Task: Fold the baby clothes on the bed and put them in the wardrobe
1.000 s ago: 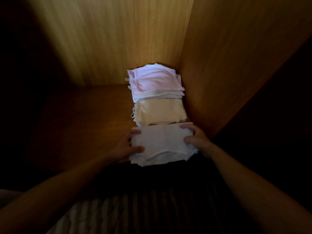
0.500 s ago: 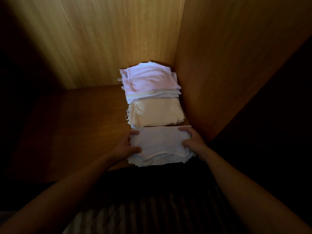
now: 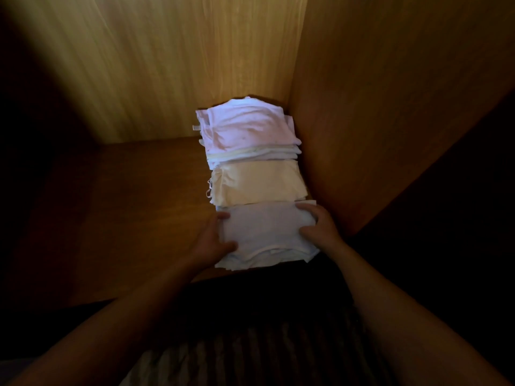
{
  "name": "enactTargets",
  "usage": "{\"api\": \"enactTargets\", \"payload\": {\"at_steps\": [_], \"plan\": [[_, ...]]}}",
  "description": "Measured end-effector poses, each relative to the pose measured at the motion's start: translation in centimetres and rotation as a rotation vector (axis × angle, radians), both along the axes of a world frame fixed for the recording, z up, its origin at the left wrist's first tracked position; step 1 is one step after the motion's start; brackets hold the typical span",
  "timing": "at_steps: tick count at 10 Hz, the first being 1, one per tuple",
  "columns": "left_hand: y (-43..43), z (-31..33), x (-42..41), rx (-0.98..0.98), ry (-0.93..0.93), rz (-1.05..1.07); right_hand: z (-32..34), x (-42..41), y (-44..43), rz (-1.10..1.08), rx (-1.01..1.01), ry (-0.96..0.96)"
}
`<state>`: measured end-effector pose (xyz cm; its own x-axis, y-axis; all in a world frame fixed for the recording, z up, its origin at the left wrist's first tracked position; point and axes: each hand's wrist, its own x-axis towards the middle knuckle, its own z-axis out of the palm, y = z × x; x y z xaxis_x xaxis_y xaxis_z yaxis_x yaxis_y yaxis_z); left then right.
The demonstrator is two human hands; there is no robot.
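Note:
A stack of folded white baby clothes point(image 3: 264, 232) rests at the front edge of the wooden wardrobe shelf point(image 3: 133, 207), against the right side. My left hand point(image 3: 211, 242) grips its left side with the thumb on top. My right hand point(image 3: 317, 224) grips its right side, fingers curled over the top. Behind it lies a folded cream pile point(image 3: 256, 182), and behind that a taller stack topped by a pale pink garment point(image 3: 248, 126), reaching the back corner.
The wardrobe's back panel point(image 3: 156, 65) and right side wall point(image 3: 376, 107) box in the row of clothes. Bare shelf stretches to the left of the piles. Dark striped fabric point(image 3: 250, 349) shows below the shelf edge, between my forearms.
Both hands have pushed the white stack a little further onto the shelf, closing the gap to the cream pile. The hold on it is unchanged.

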<state>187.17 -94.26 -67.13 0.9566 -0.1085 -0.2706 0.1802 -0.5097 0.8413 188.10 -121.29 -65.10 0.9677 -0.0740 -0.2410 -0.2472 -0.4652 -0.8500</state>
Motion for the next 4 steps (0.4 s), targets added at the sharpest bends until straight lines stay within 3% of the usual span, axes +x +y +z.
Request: {"api": "enactTargets", "payload": {"at_steps": [1, 2, 4], "plan": [[-0.4, 0.6, -0.2, 0.254, -0.088, -0.009, 0.8, -0.7, 0.2, 0.085, -0.294, 0.001], [-1.1, 1.9, -0.5, 0.444, -0.22, -0.054, 1.3, -1.0, 0.6, 0.215, -0.583, -0.122], [-4.1, 5.3, -0.1, 0.656, -0.292, -0.289, 4.5, -0.8, 3.1, 0.444, -0.792, -0.097]]}}
